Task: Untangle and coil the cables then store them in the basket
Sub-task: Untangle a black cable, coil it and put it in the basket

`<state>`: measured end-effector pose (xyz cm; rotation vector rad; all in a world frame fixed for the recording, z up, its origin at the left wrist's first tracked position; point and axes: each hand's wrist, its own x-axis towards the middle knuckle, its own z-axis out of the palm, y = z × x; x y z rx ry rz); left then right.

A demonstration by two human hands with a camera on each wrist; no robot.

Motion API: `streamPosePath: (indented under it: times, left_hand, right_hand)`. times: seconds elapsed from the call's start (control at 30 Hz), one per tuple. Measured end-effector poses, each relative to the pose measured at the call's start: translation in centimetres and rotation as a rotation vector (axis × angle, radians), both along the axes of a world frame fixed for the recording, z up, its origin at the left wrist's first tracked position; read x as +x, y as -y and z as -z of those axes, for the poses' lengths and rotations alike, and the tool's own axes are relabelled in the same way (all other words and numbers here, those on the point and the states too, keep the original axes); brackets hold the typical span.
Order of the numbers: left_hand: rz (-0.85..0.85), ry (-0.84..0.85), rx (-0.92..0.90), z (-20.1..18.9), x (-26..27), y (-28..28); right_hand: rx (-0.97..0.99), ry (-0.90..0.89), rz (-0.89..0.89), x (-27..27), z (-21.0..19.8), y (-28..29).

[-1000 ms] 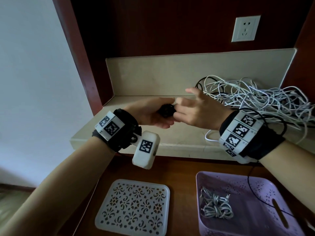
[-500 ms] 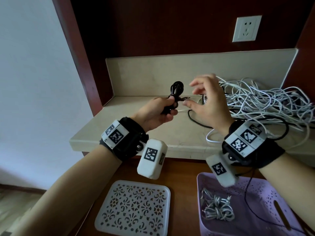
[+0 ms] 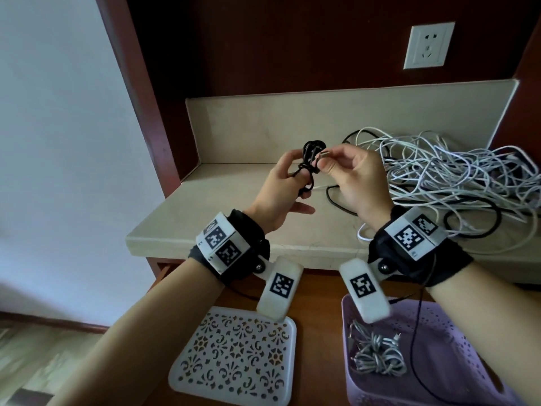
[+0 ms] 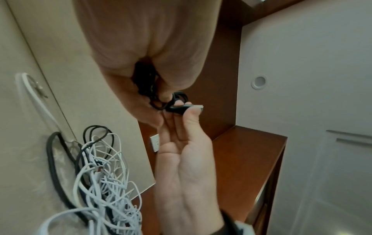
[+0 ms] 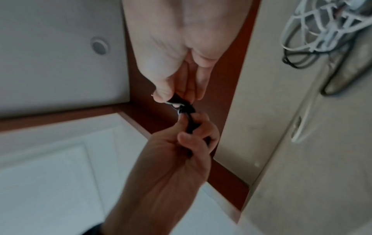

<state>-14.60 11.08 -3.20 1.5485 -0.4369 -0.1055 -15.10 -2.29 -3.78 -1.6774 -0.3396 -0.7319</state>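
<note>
My left hand (image 3: 285, 183) grips a small coil of black cable (image 3: 312, 152) above the stone shelf; the coil (image 4: 149, 89) runs through its curled fingers. My right hand (image 3: 348, 171) pinches the cable's plug end (image 3: 323, 155) between thumb and forefinger, right against the coil (image 5: 188, 111). The plug (image 4: 184, 108) has a metal tip. A tangle of white and black cables (image 3: 445, 183) lies on the shelf to the right. The purple basket (image 3: 456, 332) stands at lower right with a coiled grey cable (image 3: 377, 357) inside.
A white perforated lid (image 3: 234, 356) lies on the wooden desk left of the basket. The beige stone shelf (image 3: 234, 227) has a raised back wall, with a wall socket (image 3: 429, 46) above. A thin black wire (image 3: 415, 326) hangs across the basket.
Both hands rose from the shelf with the black coil. My right hand, spread open half a second ago, now pinches the plug end against the coil.
</note>
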Motion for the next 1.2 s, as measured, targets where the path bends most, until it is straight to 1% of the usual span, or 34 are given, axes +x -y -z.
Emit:
streamPosePath:
  times: [0.07,0.13,0.2,0.27,0.47,0.57,0.63,0.7,0.77,0.87,0.9,0.97,1.03,1.07,1.2]
  left_hand:
    - [0.026,0.018,-0.01,0.4,-0.2,-0.1]
    - [0.043,0.035,-0.018,0.7,-0.2,-0.1]
    - [0.036,0.068,-0.034,0.8,-0.3,0.1]
    - [0.021,0.101,-0.034,0.6,-0.3,0.2]
    - [-0.004,0.122,0.024,0.6,0.0,0.2]
    - [0.049,0.107,0.034,0.8,0.0,0.1]
    - [0.077,0.128,0.081,0.6,0.0,0.0]
    - [0.061,0.149,0.145,0.4,0.0,-0.1]
    - [0.007,0.159,0.193,0.1,0.3,-0.1]
    - [-0.074,0.192,0.275,0.1,0.8,-0.1]
    - [-0.085,0.211,0.309,0.1,0.9,0.0]
    - [-0.086,0.243,0.364,0.3,0.8,0.0]
    - [-0.087,0.311,0.416,0.6,0.6,-0.1]
    - [-0.105,0.374,0.457,0.8,0.6,0.0]
    - [-0.257,0.661,0.656,1.0,1.2,-0.1]
  right_hand:
    - [-0.124,0.029,0.097,-0.2,-0.2,-0.2]
    - [-0.199,0.087,0.195,-0.3,-0.3,-0.4]
    - [-0.218,0.131,0.271,-0.2,-0.1,-0.5]
    - [-0.215,0.138,0.312,-0.2,0.0,-0.6]
    - [-0.203,0.051,0.283,-0.2,-0.2,-0.6]
    - [-0.161,0.016,0.264,-0.4,0.2,-0.3]
    - [-0.15,0.0,0.249,-0.6,0.3,-0.2]
    - [-0.142,-0.008,0.236,-0.8,0.4,-0.1]
    - [-0.159,0.028,0.224,-1.1,0.5,-0.3]
    - [-0.267,0.137,0.246,-1.5,1.1,-0.7]
    - [-0.281,0.149,0.259,-1.5,1.3,-0.7]
    - [-0.249,0.106,0.264,-1.4,1.5,-0.5]
    - [-0.193,0.015,0.273,-1.2,1.4,-0.3]
    - [-0.163,-0.032,0.271,-1.1,1.4,-0.3]
    - [0.019,-0.174,0.211,-1.1,1.1,-0.2]
